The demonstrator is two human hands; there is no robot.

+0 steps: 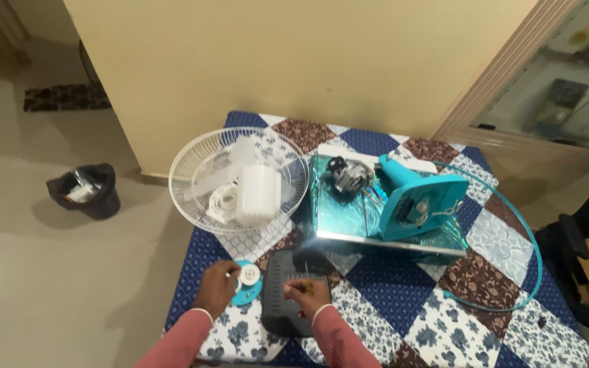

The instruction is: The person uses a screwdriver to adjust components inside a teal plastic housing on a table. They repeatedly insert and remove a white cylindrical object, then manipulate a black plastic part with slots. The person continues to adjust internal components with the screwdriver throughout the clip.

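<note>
Fan disassembly in hand: the left hand pinches a white-and-teal round cap just left of the dark motor cover. The right hand, closed on a screwdriver, rests on that cover. Next move likely needs precise tip seating.

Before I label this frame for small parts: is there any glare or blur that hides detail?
Head view: strong glare whitens the front edge of the shiny teal fan base; the screwdriver in the right hand is thin and soft; the left hand at the teal-and-white disc is slightly blurred; the white fan grille reads clearly.
</note>
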